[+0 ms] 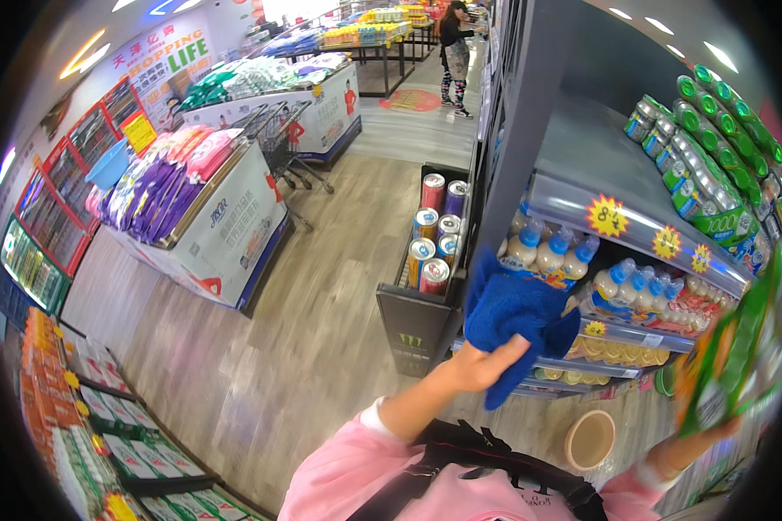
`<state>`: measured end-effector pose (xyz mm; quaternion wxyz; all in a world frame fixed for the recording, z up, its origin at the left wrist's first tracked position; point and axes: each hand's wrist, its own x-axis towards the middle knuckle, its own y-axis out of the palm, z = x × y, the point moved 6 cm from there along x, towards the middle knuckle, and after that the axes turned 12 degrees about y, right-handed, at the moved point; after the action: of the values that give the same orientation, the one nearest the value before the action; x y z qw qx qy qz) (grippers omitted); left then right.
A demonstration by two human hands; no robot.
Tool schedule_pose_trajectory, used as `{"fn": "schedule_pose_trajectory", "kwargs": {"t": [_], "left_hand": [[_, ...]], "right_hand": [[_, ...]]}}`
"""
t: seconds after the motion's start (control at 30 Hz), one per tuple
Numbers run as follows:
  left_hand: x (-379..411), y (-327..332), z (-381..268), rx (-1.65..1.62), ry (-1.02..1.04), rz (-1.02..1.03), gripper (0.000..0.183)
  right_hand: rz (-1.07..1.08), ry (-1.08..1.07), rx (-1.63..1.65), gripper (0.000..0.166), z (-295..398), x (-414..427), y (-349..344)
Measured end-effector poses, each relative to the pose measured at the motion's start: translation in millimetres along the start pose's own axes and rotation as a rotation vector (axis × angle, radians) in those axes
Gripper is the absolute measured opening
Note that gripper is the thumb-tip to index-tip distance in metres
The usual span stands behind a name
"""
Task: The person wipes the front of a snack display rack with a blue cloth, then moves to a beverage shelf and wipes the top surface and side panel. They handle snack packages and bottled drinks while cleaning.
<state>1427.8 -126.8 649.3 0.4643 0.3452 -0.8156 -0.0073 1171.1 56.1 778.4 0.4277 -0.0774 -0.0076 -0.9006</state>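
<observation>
In my left hand (489,365) is a blue cloth (518,312), bunched and hanging down, in front of the shelf unit's post and the blue-capped bottles (550,251). My right hand (723,430), partly hidden and blurred, holds a green and orange plastic-wrapped pack (733,358) upright at the right. Above the bottles, the grey shelf (599,156) bears shrink-wrapped cans and green packs (704,189) at its right part, with bare surface on the left. Yellow starburst price tags (607,217) line its front edge.
A round beige bin (590,439) stands on the floor below. A black rack (414,312) of drink cans adjoins the shelf end. To the left are a promotional bin (234,221) of packaged goods and a shopping cart (280,137). A person (456,58) stands farther up the aisle.
</observation>
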Motion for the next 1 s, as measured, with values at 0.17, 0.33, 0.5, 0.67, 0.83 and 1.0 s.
{"fn": "schedule_pose_trajectory", "kwargs": {"t": [0.17, 0.33, 0.5, 0.67, 0.83, 1.0], "left_hand": [[-80, 10, 31, -0.466, -0.755, -0.408, 0.053], [-130, 22, 58, 0.093, -0.681, -0.189, 0.045], [-196, 65, 69, 0.218, -0.985, -0.02, 0.038], [-241, 113, 77, -0.296, -1.117, 0.098, 0.065], [-238, 106, 46, -0.011, -1.132, 0.444, 0.077], [-244, 44, 33, -0.554, -0.985, -0.372, 0.067]], "right_hand": [[-0.086, 0.35, 0.328, 0.077, -140, -90, -37], [-0.096, 0.548, 0.547, 0.077, -216, -161, -51], [-0.036, 0.618, 0.685, 0.077, -239, -197, -63], [0.227, 0.775, 0.698, 0.078, -222, -198, -16], [0.263, 0.161, -0.548, 0.096, -196, -169, 61], [0.538, 0.098, -0.59, 0.084, -177, -169, 138]]}}
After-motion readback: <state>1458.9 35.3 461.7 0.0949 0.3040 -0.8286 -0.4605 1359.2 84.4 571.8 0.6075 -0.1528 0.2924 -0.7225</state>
